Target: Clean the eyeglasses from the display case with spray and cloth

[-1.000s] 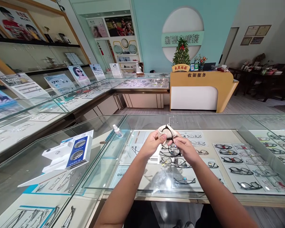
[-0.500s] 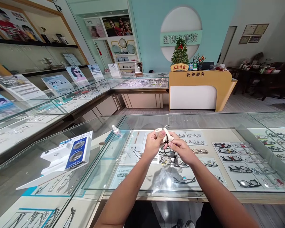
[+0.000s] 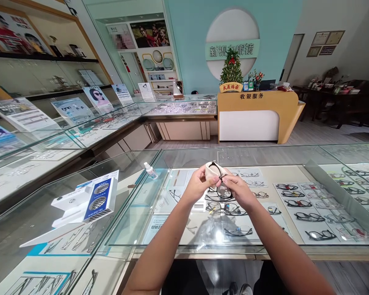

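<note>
Above the glass counter, my left hand point(image 3: 199, 182) is closed on a cream cloth point(image 3: 209, 171), its thumb pressing the cloth near a pair of black-rimmed eyeglasses point(image 3: 214, 164). My right hand point(image 3: 237, 189) pinches the eyeglasses near their middle. One dark rim curves up over the cloth; the other round lens appears below my fingers, against the frames in the case. Part of the eyeglasses is hidden by my fingers and the cloth. Under the glass, directly below my hands, lie several eyeglass frames point(image 3: 238, 232).
A small white spray bottle point(image 3: 150, 171) stands on the glass to the left. Farther left is a white and blue display box point(image 3: 100, 198). Rows of frames point(image 3: 309, 217) fill the case at right. Across the aisle stands a yellow and white cashier desk point(image 3: 249, 125).
The cloth has opened out and shifted slightly right, so a dark rim now shows on it. My left thumb has moved down, and a lens is clearer below my fingers.
</note>
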`<state>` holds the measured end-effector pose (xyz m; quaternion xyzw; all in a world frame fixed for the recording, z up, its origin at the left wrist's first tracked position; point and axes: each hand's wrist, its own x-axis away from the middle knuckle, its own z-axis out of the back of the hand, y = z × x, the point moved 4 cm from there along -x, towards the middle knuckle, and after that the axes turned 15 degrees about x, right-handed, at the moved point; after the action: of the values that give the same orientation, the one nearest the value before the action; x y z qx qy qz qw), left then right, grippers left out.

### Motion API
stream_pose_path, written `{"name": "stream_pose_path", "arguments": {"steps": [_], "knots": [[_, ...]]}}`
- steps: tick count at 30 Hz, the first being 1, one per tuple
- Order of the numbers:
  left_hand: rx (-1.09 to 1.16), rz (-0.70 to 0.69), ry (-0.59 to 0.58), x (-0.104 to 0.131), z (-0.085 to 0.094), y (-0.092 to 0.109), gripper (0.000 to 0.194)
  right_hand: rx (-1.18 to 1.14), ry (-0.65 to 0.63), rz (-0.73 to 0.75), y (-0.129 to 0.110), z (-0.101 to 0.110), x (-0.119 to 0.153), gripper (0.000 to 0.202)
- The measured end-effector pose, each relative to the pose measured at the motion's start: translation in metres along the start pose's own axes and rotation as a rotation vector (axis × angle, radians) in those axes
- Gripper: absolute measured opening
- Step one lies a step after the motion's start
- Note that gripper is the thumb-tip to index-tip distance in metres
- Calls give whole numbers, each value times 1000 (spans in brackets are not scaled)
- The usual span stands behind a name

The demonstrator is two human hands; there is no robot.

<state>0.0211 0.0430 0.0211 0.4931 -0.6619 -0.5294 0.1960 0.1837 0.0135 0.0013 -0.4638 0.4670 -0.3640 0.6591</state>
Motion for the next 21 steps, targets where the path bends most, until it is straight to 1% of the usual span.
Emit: {"name": "stream_pose_path", "arguments": {"steps": [4,7,11,13,15,19,21], "knots": [[-46,-3,43,1,8,-1,59,16,14,2,-2,1,1,38],[-64,-1,28,2,11,0,57,20,26,-11,-3,3,2,41],[-25,8,-19,1,5,1,52,47,-4,19,-3,2,1,40],[18,6,-9,0,0,-1,49,76,-27,49,-4,0,0,38],[52,-25,43,0,-3,-4,49,112,-38,85,-6,-3,0,37],[66,-113,188,1,-7,-10,50,172,-53,147,-11,-8,0,37],[71,-113,233,3,-6,-11,54,192,-66,167,-14,-10,1,37]]}}
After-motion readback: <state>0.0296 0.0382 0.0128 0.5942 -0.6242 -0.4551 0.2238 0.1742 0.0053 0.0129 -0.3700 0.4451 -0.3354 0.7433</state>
